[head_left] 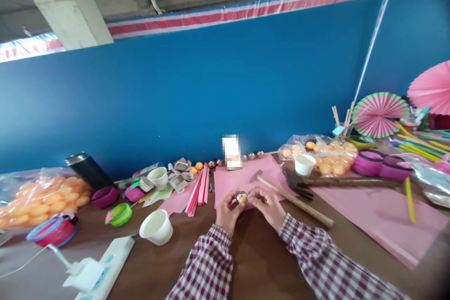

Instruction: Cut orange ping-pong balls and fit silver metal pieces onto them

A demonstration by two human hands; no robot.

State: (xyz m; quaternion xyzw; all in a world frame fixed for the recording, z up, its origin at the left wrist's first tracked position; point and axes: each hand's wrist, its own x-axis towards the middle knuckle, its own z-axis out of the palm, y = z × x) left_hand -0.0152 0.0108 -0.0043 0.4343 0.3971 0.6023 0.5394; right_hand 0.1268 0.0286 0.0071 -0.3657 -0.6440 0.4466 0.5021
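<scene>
My left hand (pixel 228 208) and my right hand (pixel 267 204) meet over the brown table (pixel 256 262), both in red-and-white checked sleeves. Together they pinch a small round orange ball (pixel 242 197) with a shiny silvery cap, held just above the near edge of a pink paper sheet (pixel 239 180). The left fingers curl under the ball and the right fingertips press on it from the right. A wooden-handled hammer (pixel 295 201) lies just right of my right hand.
A white paper cup (pixel 156 228) and a white power strip (pixel 105 267) sit to the left. Bags of orange balls (pixel 38 199) (pixel 326 157), folded pink strips (pixel 198 192), a second hammer (pixel 337 181), pink paper fans (pixel 379 115) and a blue wall (pixel 211 93) surround the spot.
</scene>
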